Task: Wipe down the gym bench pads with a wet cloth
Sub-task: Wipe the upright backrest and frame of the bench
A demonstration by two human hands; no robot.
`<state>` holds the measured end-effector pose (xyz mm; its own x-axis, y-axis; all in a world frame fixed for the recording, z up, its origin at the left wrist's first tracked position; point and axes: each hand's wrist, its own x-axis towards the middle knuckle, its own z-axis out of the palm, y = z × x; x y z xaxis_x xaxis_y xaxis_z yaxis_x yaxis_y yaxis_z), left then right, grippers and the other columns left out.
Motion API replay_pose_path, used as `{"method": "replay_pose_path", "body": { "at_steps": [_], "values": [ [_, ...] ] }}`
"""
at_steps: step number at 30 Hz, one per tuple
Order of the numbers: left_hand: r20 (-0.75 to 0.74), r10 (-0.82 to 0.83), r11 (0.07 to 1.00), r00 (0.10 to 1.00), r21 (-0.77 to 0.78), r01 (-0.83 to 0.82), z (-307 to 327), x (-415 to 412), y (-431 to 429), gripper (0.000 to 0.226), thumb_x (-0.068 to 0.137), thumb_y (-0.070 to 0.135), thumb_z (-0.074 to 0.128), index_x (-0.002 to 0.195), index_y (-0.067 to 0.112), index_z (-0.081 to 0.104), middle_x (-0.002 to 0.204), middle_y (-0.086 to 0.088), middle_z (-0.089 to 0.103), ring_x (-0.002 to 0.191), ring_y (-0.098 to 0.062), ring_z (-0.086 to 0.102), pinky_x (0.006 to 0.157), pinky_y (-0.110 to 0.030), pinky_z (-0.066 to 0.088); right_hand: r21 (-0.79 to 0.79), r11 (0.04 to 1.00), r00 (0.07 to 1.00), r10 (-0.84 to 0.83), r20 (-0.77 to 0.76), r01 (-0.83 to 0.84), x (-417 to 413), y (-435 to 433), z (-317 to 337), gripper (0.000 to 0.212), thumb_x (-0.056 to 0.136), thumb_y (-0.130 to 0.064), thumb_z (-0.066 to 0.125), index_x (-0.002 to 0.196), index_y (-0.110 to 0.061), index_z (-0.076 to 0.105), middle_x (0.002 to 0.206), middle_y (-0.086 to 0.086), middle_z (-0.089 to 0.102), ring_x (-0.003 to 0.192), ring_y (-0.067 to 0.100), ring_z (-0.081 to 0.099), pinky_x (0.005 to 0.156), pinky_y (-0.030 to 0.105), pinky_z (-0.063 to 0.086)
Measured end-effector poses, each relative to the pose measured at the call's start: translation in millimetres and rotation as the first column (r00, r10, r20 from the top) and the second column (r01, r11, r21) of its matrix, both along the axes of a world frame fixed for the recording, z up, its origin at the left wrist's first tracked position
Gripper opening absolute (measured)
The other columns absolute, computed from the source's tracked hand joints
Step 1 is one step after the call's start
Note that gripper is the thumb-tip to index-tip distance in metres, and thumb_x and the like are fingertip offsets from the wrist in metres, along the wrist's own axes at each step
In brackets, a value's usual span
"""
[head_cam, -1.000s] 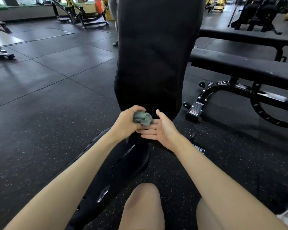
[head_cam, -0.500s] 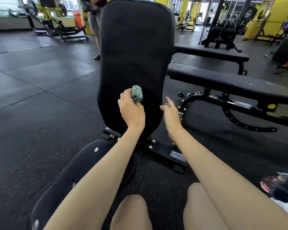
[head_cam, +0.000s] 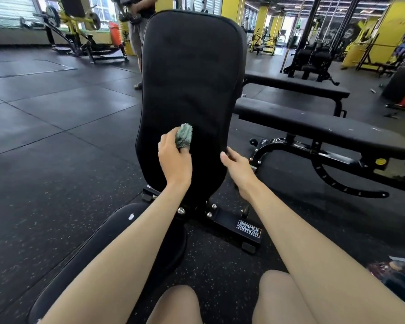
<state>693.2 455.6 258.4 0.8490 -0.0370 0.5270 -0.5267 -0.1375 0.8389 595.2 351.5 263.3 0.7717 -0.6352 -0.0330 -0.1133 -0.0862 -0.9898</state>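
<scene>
From the head camera, looking down along both bare forearms: the left hand [head_cam: 173, 157] is up against the upright back pad [head_cam: 189, 78], fingers curled tight round a bunched grey-green cloth [head_cam: 184, 136]. The cloth pokes out above the knuckles and sits on the lower left part of the pad's face, pressed to the black vinyl. Over on the right, the right hand [head_cam: 237, 167] is at the pad's lower right edge, fingers loosely extended with nothing in them. The fingertips are right at the edge, though actual contact is hard to call from here.

The back pad stands steeply, tall and dark, filling the centre of the view. Below it, near and to the left, the seat pad [head_cam: 98, 249] runs toward the camera under the left forearm. The bench's black base bar [head_cam: 248, 228] lies on the floor just right of the seat and carries a Hammer Strength label. Two bare knees show at the near edge.

To the right a flat bench [head_cam: 313, 127] stretches across, and a second flat bench [head_cam: 297, 86] lies beyond it. Far behind the back pad a person [head_cam: 138, 31] stands, partly hidden by it. A yellow machine [head_cam: 73, 26] is at the far left, on the black speckled rubber floor [head_cam: 45, 136]
</scene>
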Motion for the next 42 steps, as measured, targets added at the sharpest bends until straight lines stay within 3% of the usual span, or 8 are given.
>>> {"method": "replay_pose_path", "body": {
  "at_steps": [10, 13, 16, 20, 27, 34, 38, 42],
  "values": [
    [0.492, -0.370, 0.890, 0.788, 0.430, 0.150, -51.4, -23.2, 15.0, 0.045, 0.074, -0.009, 0.046, 0.112, 0.004, 0.068, 0.106, -0.006, 0.065, 0.097, -0.020, 0.055, 0.081, -0.027, 0.052, 0.006, 1.000, 0.999, -0.020, 0.027, 0.020, 5.5, 0.1, -13.8, 0.051, 0.102, -0.042, 0.037, 0.149, -0.022, 0.031, 0.151, -0.004, 0.036, 0.135, 0.010, 0.035, 0.102, 0.023, 0.027],
    [0.268, -0.104, 0.979, 0.958, 0.196, 0.051, -41.7, -3.0, 23.9, 0.050, 0.072, -0.016, 0.044, 0.112, 0.004, 0.067, 0.106, -0.007, 0.063, 0.100, -0.017, 0.052, 0.090, -0.010, 0.038, -0.026, 0.999, 0.998, -0.024, 0.049, 0.025, 3.2, 5.4, -14.9, 0.053, 0.099, -0.040, 0.048, 0.147, -0.026, 0.031, 0.137, -0.003, 0.045, 0.118, 0.008, 0.044, 0.094, 0.023, 0.033],
    [0.003, 0.036, 0.999, 0.999, 0.040, -0.036, -25.3, 15.2, 18.7, 0.052, 0.074, -0.020, 0.047, 0.114, 0.008, 0.066, 0.105, 0.001, 0.060, 0.103, -0.019, 0.054, 0.094, -0.019, 0.041, -0.047, 0.999, 0.997, -0.018, 0.069, 0.022, 4.5, 5.2, -18.3, 0.053, 0.097, -0.033, 0.054, 0.145, -0.027, 0.032, 0.126, -0.007, 0.045, 0.111, 0.006, 0.045, 0.089, 0.023, 0.035],
    [0.125, -0.040, 0.990, 0.991, 0.142, 0.022, -38.6, -16.7, -3.7, 0.051, 0.071, -0.021, 0.050, 0.109, 0.008, 0.067, 0.104, -0.001, 0.062, 0.097, -0.014, 0.050, 0.087, -0.005, 0.035, -0.055, 0.998, 0.997, -0.033, 0.076, 0.037, 7.9, 3.5, -22.3, 0.051, 0.096, -0.032, 0.056, 0.142, -0.029, 0.035, 0.118, -0.007, 0.050, 0.097, -0.003, 0.051, 0.078, 0.014, 0.040],
    [0.398, -0.441, 0.837, 0.805, 0.507, 0.207, -88.6, -34.2, 16.7, 0.045, 0.069, -0.019, 0.062, 0.107, 0.005, 0.069, 0.109, -0.004, 0.064, 0.099, -0.019, 0.053, 0.082, -0.030, 0.052, -0.044, 0.998, 0.996, -0.037, 0.077, 0.040, 10.2, 3.3, -29.7, 0.051, 0.096, -0.038, 0.054, 0.142, -0.034, 0.033, 0.129, -0.002, 0.053, 0.117, 0.011, 0.052, 0.094, 0.026, 0.040],
    [-0.097, 0.018, 0.994, 0.995, 0.113, -0.007, -66.4, -5.5, 18.6, 0.049, 0.078, -0.018, 0.049, 0.116, 0.010, 0.063, 0.109, 0.000, 0.058, 0.104, -0.017, 0.053, 0.095, -0.025, 0.042, -0.106, 0.993, 0.996, -0.046, 0.072, 0.053, 6.6, 7.5, -35.1, 0.058, 0.095, -0.037, 0.056, 0.146, -0.022, 0.033, 0.130, -0.012, 0.047, 0.116, 0.004, 0.043, 0.096, 0.023, 0.035],
    [-0.027, -0.002, 0.981, 1.000, 0.195, 0.007, -71.7, -26.4, 2.4, 0.048, 0.077, -0.018, 0.050, 0.115, 0.008, 0.063, 0.105, 0.000, 0.058, 0.099, -0.013, 0.048, 0.087, -0.004, 0.031, -0.132, 0.985, 0.990, -0.097, 0.097, 0.110, 11.4, 8.0, -38.8, 0.054, 0.094, -0.033, 0.059, 0.142, -0.021, 0.038, 0.126, -0.010, 0.050, 0.117, 0.008, 0.048, 0.099, 0.026, 0.040],
    [0.153, -0.265, 0.908, 0.952, 0.373, 0.192, -91.6, -31.9, 18.6, 0.055, 0.067, -0.024, 0.049, 0.110, 0.005, 0.066, 0.102, -0.003, 0.059, 0.096, -0.015, 0.048, 0.086, -0.012, 0.035, -0.132, 0.979, 0.981, -0.137, 0.138, 0.156, 16.0, 13.0, -45.9, 0.053, 0.092, -0.037, 0.060, 0.140, -0.022, 0.041, 0.130, -0.009, 0.049, 0.120, 0.009, 0.049, 0.103, 0.028, 0.040]
  ]
}}
